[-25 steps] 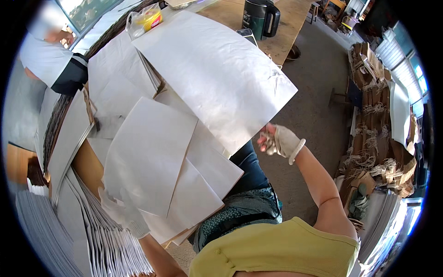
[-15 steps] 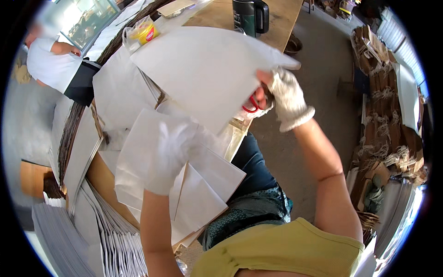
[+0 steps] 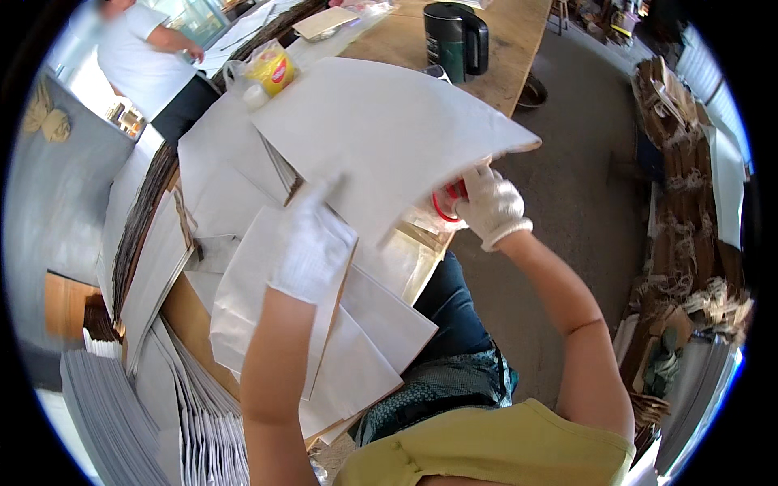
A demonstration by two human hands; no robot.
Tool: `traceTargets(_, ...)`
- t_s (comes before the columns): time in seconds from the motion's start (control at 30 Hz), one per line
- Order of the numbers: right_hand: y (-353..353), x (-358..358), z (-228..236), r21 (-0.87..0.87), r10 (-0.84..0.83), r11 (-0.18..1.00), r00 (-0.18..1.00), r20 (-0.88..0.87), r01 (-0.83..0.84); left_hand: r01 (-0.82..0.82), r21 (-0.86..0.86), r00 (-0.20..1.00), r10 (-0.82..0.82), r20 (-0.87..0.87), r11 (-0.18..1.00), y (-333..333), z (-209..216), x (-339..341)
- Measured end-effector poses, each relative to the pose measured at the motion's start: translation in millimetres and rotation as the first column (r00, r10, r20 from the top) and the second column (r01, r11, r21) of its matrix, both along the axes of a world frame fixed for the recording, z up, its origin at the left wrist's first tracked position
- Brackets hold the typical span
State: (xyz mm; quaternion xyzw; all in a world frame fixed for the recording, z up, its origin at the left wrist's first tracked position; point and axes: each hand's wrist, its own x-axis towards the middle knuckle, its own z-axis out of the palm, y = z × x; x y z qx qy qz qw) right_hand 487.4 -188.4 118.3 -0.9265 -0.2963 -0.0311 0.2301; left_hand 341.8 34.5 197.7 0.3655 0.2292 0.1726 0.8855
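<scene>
My left hand (image 3: 310, 253), in a white knit glove, is over a loose stack of white sheets (image 3: 255, 275). Its fingers are stretched forward but blurred. Beyond it lies a large white sheet stack (image 3: 389, 121) with a curved edge and a pointed right corner. My right hand (image 3: 492, 204), also gloved, is just below that corner, fingers curled. Next to its fingertips is a red loop-shaped handle (image 3: 445, 206); the rest of that thing is hidden. What the right fingers grip, if anything, is hidden.
A dark lidded jug (image 3: 456, 44) and a yellow package in a plastic bag (image 3: 271, 71) stand on the wooden table (image 3: 389, 36). Folded sheets (image 3: 207, 429) are stacked at lower left. Brown bundles (image 3: 677, 202) line the right. A person in white (image 3: 150, 61) stands at far left.
My right hand has dropped from above the corner of the large sheets to below it. My left hand has shifted forward over the sheets. The person at far left stands more upright.
</scene>
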Motion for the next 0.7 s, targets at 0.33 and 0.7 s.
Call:
traceTargets(0.33,-11,-15,19,-0.37,-0.165,0.918,0.986,-0.018,0.146,0.087,-0.008,0.992,-0.087,-0.091,0.996,-13,-39,-16)
traceTargets(0.7,-116,-122,-65,-0.029,0.097,0.934,0.33,-0.939,-0.357,0.231,0.94,0.843,0.432,-0.322,0.249,-23,-122,-130)
